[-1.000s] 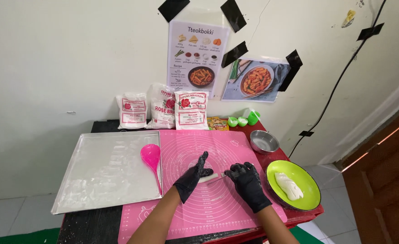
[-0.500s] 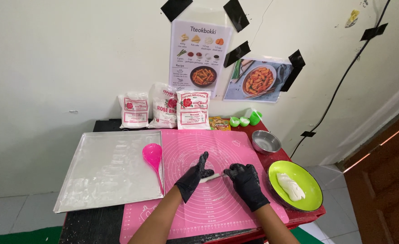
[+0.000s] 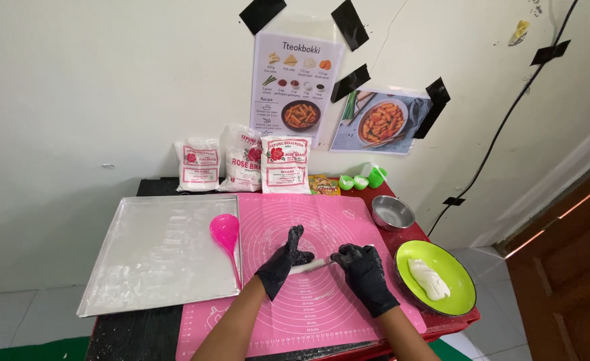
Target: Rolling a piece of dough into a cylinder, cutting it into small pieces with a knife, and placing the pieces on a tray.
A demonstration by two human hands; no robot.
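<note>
On the pink mat, gloved hands are rolling dough.
White dough strip is lying under the flattened left hand and curled right hand, gripped by neither.

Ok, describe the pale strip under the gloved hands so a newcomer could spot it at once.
Start at the pink silicone mat in the middle of the table. Near its centre, a thin white dough roll lies between the black-gloved left hand and right hand. Unlike the thicker white lump on the green plate, it is thin.

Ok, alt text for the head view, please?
Two black-gloved hands, left hand and right hand, press a white dough strip on a pink mat. A metal tray lies left; a green plate right.
</note>
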